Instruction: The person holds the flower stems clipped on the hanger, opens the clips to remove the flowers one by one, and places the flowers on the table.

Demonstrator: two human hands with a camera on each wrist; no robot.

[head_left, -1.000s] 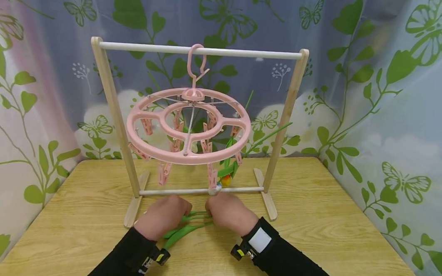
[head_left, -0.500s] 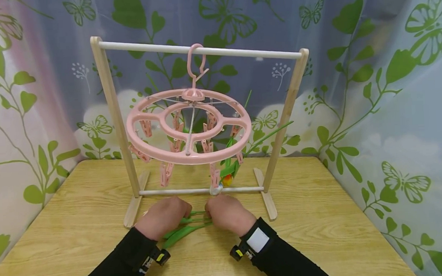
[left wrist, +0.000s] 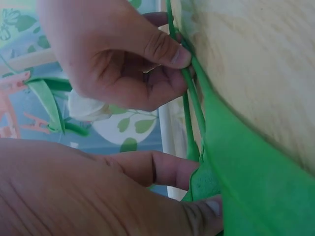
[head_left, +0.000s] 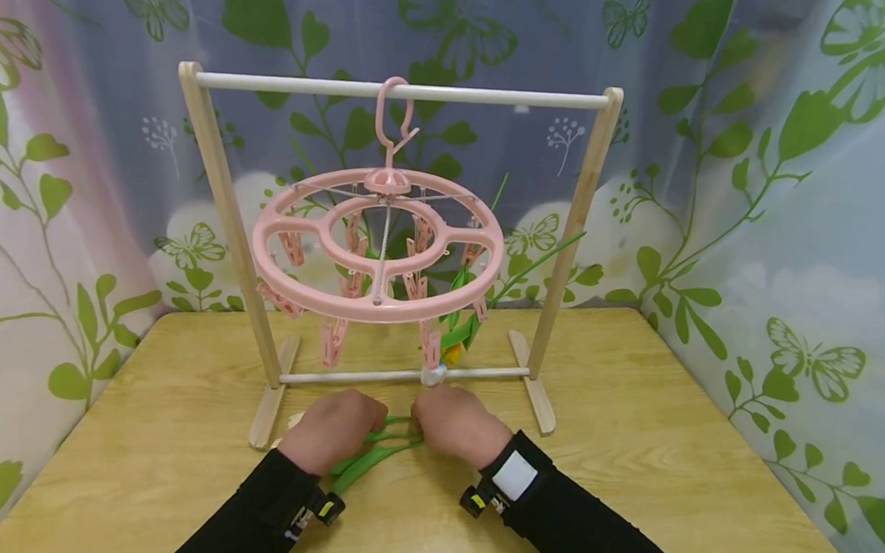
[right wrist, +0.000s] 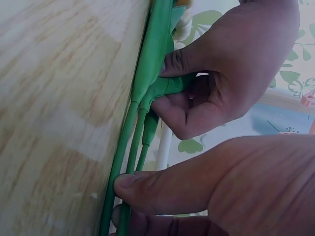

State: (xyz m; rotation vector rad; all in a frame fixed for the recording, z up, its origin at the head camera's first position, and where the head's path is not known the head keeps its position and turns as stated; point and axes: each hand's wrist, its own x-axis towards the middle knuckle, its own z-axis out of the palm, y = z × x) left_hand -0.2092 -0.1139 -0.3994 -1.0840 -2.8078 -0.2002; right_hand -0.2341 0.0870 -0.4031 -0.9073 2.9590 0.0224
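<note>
Several green stems (head_left: 394, 435) with broad leaves (head_left: 364, 467) lie low over the table between the two hands. The left hand (head_left: 335, 430) pinches the leafy part between thumb and finger; in the left wrist view its thumb presses on a green leaf (left wrist: 261, 172). Just to its right, the right hand (head_left: 461, 426) pinches the thin stems, its thumb seen on them in the right wrist view (right wrist: 167, 191). White and orange bits of blossom (right wrist: 184, 25) show beyond the left hand there.
A wooden stand (head_left: 230, 229) with white bars rises behind the hands. From its top bar hangs a pink round hanger (head_left: 384, 311) with clips (head_left: 332, 342). Green-stemmed flowers (head_left: 456, 336), one white bloom (head_left: 433, 376) among them, hang at its right side.
Both hands keep their grip on the stems and hardly move. The head view has shifted slightly, so the stand appears a little higher.
</note>
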